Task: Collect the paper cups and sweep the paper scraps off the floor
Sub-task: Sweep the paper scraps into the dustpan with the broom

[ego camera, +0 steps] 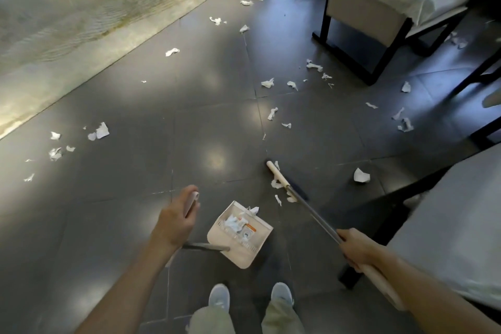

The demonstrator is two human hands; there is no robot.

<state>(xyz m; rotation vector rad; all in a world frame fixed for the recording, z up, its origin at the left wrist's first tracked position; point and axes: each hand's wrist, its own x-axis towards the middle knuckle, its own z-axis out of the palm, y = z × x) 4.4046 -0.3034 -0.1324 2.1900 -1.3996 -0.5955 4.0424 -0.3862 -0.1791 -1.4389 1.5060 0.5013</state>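
Few scraps (276, 184) at broom head (279, 175) (right grip (353, 248) far).

one head-worn wide-angle view looks steeply down and forward, close over the left hand (176, 221) and right hand (353, 248).

One cream plastic dustpan (244, 251), one metal-handled broom (314, 214), dozens of torn white paper scraps (102, 130), one pale rug (81, 22), two light grey shoes (219, 296).

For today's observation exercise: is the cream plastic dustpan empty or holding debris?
Holding debris: white paper scraps lie inside the cream plastic dustpan.
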